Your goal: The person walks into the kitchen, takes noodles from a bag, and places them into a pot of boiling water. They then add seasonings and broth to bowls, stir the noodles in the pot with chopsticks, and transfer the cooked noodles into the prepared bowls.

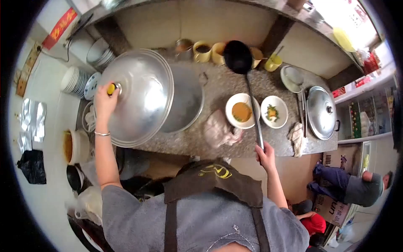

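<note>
My left hand (108, 101) is closed on the yellow-and-black knob of a large metal pot lid (145, 90). The lid is tilted over the left part of a big pot (189, 94) set in the counter, whose right part is uncovered. In my right hand (265, 154) is the handle of a long black ladle (238, 58). Its bowl hangs over the row of containers at the back. Below the handle stand a white bowl with orange-brown sauce (242, 112) and a white bowl with chopped greens (273, 112). A crumpled cloth (218, 129) lies beside them.
Yellow mugs (202, 51) line the back wall. To the right are a lidded pan (321, 113), a glass bowl (292, 76) and another cloth (297, 140). Stacked plates (74, 81) stand at the left. Two other people (357, 187) are at the lower right.
</note>
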Demonstrator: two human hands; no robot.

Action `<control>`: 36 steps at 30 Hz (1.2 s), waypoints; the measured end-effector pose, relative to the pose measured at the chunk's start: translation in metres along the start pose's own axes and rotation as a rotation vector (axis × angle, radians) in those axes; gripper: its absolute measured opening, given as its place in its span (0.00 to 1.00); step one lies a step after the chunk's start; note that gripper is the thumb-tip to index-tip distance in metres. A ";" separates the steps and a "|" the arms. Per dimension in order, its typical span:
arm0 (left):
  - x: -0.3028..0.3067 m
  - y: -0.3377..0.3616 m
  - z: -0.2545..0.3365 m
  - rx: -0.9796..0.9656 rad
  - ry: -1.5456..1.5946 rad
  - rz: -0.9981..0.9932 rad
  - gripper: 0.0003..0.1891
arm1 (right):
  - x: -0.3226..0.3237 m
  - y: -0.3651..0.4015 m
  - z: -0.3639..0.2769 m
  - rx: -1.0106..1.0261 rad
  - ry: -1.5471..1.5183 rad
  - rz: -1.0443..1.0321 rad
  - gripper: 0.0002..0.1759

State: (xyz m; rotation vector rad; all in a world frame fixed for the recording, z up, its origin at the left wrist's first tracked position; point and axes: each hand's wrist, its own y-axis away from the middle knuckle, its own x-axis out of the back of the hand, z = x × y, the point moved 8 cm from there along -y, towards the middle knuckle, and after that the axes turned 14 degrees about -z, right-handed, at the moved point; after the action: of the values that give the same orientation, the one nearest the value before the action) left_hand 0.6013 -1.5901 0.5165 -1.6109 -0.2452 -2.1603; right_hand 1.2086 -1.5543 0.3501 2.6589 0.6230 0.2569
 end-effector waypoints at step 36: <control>0.006 0.034 -0.052 -0.125 0.215 -0.188 0.18 | -0.150 -0.009 -0.037 -0.025 -1.060 -0.409 0.30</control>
State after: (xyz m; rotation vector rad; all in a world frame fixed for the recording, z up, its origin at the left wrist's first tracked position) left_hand 0.5701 -1.6421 0.5022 -1.4551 -0.2061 -2.5163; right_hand 1.0631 -1.6035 0.3672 2.1195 0.7167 -1.1510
